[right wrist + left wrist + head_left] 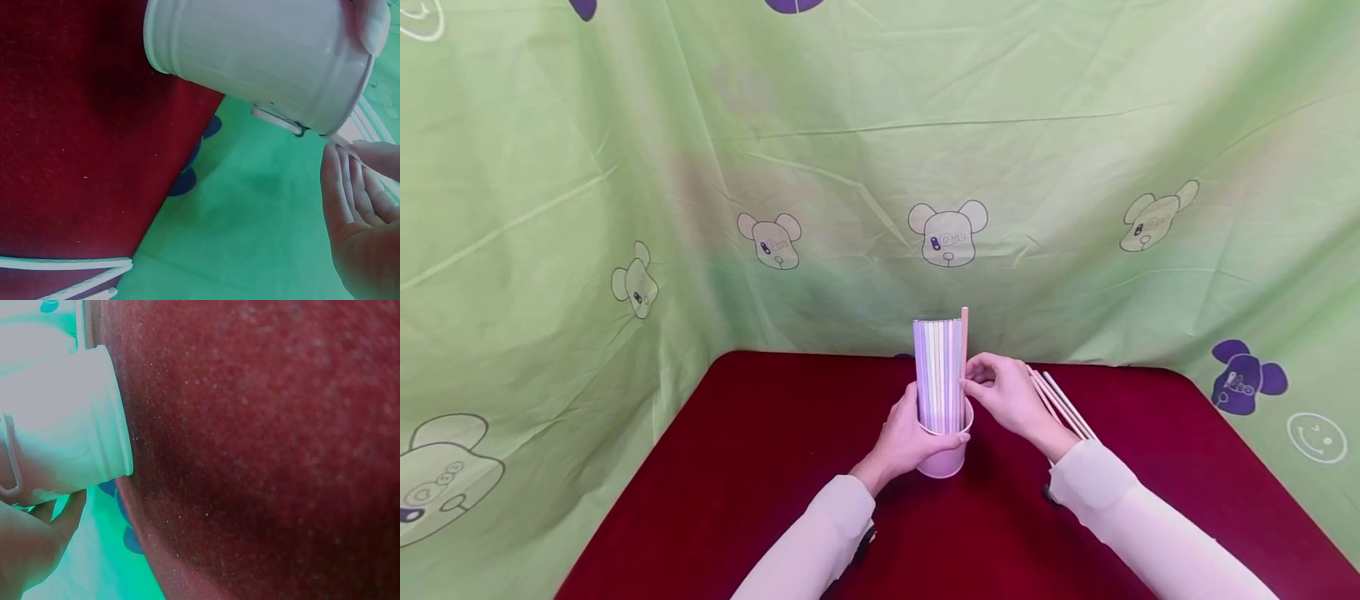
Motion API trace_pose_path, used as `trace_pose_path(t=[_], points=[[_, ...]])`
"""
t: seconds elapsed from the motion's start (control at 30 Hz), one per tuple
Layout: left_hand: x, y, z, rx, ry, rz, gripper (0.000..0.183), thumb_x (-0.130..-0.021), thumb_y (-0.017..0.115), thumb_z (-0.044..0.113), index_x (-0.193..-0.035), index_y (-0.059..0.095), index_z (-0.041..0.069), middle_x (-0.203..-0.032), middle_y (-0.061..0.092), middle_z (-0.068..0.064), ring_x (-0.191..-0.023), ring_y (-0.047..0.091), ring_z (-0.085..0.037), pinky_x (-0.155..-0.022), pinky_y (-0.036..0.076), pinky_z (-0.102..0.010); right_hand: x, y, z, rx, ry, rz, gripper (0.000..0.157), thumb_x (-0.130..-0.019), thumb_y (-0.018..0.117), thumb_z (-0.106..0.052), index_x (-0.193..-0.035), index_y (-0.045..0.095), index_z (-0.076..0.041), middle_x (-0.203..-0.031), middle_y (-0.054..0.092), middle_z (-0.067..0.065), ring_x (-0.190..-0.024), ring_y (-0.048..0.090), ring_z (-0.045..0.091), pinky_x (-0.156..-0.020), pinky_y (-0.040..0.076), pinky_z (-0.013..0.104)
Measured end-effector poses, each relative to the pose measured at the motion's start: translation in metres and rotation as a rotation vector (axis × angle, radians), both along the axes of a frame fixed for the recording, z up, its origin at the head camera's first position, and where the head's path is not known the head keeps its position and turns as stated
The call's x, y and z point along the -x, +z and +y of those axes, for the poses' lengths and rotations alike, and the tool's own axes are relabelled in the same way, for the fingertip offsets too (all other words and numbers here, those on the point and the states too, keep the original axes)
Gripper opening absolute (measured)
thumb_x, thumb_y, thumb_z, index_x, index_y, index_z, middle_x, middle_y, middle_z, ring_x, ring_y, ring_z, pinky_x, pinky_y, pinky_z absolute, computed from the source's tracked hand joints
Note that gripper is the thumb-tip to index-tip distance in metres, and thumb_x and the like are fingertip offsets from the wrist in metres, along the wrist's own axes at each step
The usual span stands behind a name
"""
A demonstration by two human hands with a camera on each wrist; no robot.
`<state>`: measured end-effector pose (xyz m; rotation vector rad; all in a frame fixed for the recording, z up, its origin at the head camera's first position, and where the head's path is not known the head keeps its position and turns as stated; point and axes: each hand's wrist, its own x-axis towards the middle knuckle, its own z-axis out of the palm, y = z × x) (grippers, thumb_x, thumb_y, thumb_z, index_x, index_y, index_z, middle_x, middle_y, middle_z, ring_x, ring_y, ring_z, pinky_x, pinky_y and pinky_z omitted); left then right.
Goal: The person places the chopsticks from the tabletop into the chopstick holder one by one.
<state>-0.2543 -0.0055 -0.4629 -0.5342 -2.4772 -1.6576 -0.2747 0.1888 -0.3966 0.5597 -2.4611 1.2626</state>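
A small pail (pixel 942 465) stands on the red table, packed with upright striped paper straws (pixel 936 375). My left hand (pixel 904 435) grips the pail near its rim, with the thumb across the front; in the left wrist view its fingers reach behind the pail (pixel 56 419). At the pail's right side, a pink straw (pixel 965 337) rises slightly above the others. My right hand (pixel 1006 396) pinches this straw between thumb and fingertips. The right wrist view shows the straw's lower end at the pail's rim (pixel 350 100), beside a folded handle (pixel 278 121).
Several loose straws (pixel 1071 410) lie on the table to the right, partly hidden behind my right wrist. The red table (pixel 760 467) ends at a back edge close behind the pail. A green printed cloth (pixel 850 150) hangs around the table's back and sides.
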Motion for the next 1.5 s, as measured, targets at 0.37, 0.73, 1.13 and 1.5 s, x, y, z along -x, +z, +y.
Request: trace_pose_path(t=[0.37,0.73,1.13,1.5], points=[[0.001,-0.001,0.000,0.042,0.020,0.009,0.093,-0.069,0.092,0.049,-0.141,0.046,0.015,-0.119,0.064,0.002,-0.104,0.064,-0.011,-0.091,0.053,-0.032,-0.001,-0.012,0.000,0.013,-0.007,-0.033,0.011,-0.086,0.076,0.004,-0.094,0.069,0.002,-0.086,0.072,0.010,-0.083,0.071,0.023,-0.074,0.059,0.027],[0.002,0.001,0.000,0.035,0.027,0.026,0.093,-0.069,0.092,0.048,-0.142,0.046,0.014,-0.121,0.064,0.000,-0.105,0.064,-0.012,-0.092,0.052,-0.033,0.001,-0.020,0.005,0.059,0.096,-0.110,0.010,-0.088,0.074,0.006,-0.094,0.066,0.007,-0.089,0.070,0.015,-0.088,0.070,0.027,-0.078,0.058,0.027],[-0.001,-0.003,0.000,0.030,0.027,0.012,0.093,-0.068,0.093,0.048,-0.141,0.046,0.014,-0.122,0.064,0.001,-0.106,0.063,-0.012,-0.092,0.052,-0.033,0.001,-0.012,0.011,0.000,0.085,-0.171,0.019,-0.088,0.078,-0.007,-0.100,0.068,0.004,-0.094,0.072,0.013,-0.092,0.070,0.025,-0.083,0.057,0.032],[0.001,-0.001,0.000,0.032,0.024,0.004,0.095,-0.067,0.093,0.048,-0.142,0.044,0.015,-0.121,0.062,0.004,-0.105,0.063,-0.010,-0.093,0.052,-0.032,0.010,0.009,0.043,-0.137,-0.007,-0.110,0.026,-0.095,0.073,-0.025,-0.109,0.070,-0.003,-0.102,0.074,0.009,-0.094,0.068,0.023,-0.083,0.055,0.036]])
